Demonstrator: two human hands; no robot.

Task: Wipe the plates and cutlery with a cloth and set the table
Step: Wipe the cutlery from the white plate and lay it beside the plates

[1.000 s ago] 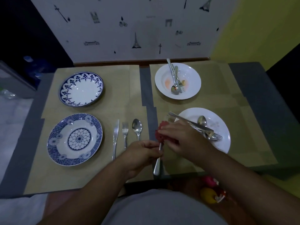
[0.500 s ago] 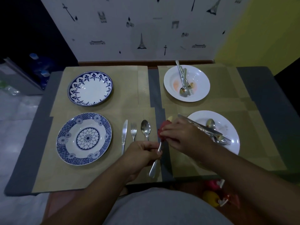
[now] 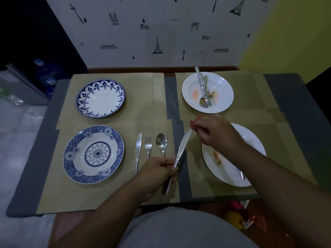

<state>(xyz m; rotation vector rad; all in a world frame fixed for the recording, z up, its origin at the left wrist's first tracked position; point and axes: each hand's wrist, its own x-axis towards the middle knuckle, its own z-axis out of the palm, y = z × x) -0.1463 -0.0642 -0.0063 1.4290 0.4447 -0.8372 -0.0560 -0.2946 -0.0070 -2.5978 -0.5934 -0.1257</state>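
1. The left grip (image 3: 157, 169) is clenched round the handle of the silver steel table knife (image 3: 180, 149), which is held tilted just left of the smeared white round ceramic plate (image 3: 223, 169).
2. The right grip (image 3: 213, 133) pinches the crumpled red cloth (image 3: 194, 123) at the blade tip, just off that plate's far-left rim.
3. A second knife (image 3: 138, 151), fork (image 3: 148, 145) and spoon (image 3: 161, 142) lie side by side farther left of that plate.

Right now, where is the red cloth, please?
Head view: the red cloth is bunched in the right hand, right of centre, at the held knife's tip.
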